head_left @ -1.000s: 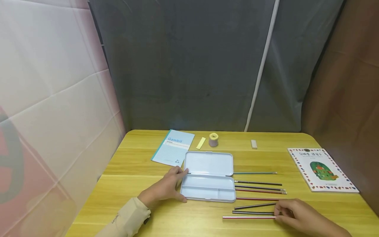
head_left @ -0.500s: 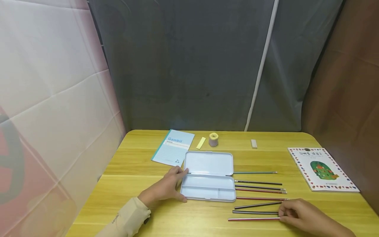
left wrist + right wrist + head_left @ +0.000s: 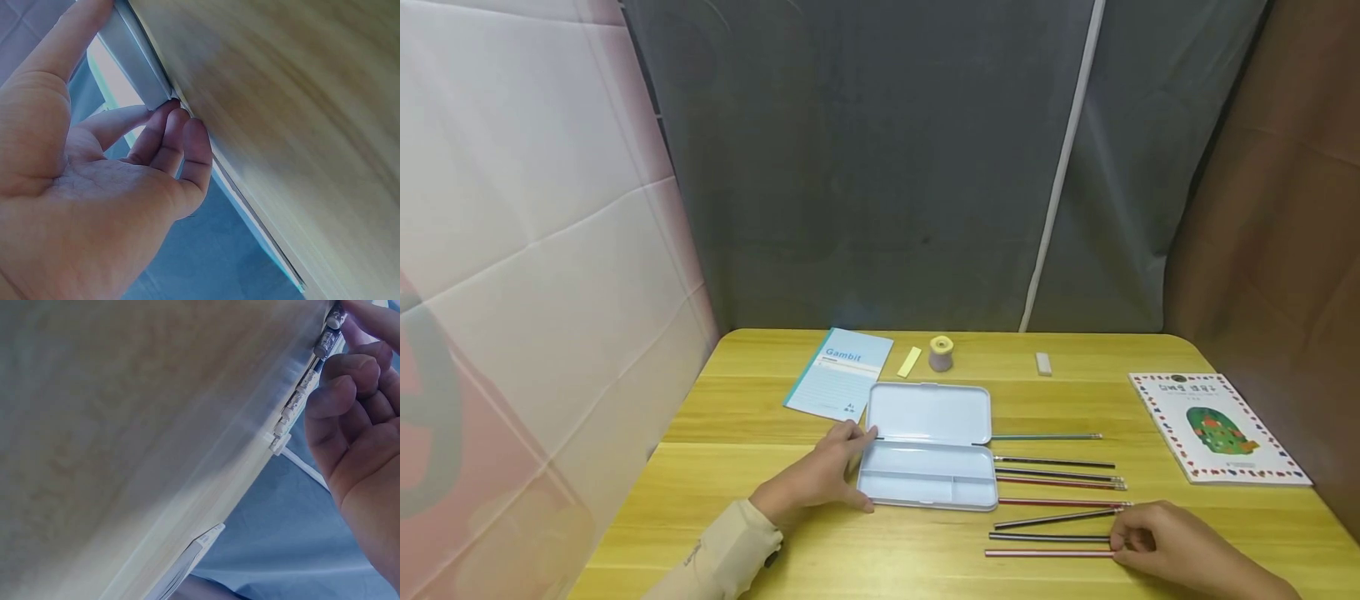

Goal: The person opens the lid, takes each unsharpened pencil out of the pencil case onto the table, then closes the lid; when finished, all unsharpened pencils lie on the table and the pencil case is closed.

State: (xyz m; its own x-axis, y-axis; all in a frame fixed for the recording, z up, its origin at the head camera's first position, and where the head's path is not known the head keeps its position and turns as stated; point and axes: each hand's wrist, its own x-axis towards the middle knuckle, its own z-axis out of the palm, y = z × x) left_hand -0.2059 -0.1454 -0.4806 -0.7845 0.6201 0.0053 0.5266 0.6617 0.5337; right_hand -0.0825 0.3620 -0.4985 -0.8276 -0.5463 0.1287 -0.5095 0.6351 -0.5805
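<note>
A pale blue pencil case (image 3: 904,494) lies on the wooden table with its lid (image 3: 928,414) folded back and its compartments bare. My left hand (image 3: 820,471) holds its left side, thumb at the front corner and fingers toward the hinge; the left wrist view has the thumb and fingertips along the case edge. At the front right, my right hand (image 3: 1172,537) pinches the right end of a red-and-white pencil (image 3: 1048,553), which lies pointing left. Just behind it are a dark pencil (image 3: 1048,537) and another dark, slanted pencil (image 3: 1052,520). Further pencils reach right from beside the case.
A blue notebook (image 3: 838,375) sits behind the case at left, its corner near the lid. Past the lid stand a yellow strip (image 3: 909,362) and a yellow-topped spool-like thing (image 3: 941,354). A white eraser (image 3: 1043,364) lies farther right, and a picture book (image 3: 1221,429) occupies the right side.
My right hand has shifted a little to the right, drawing the red-and-white pencil with it so its left end lies nearer the other pencils' ends. The left hand and case have stayed put.
</note>
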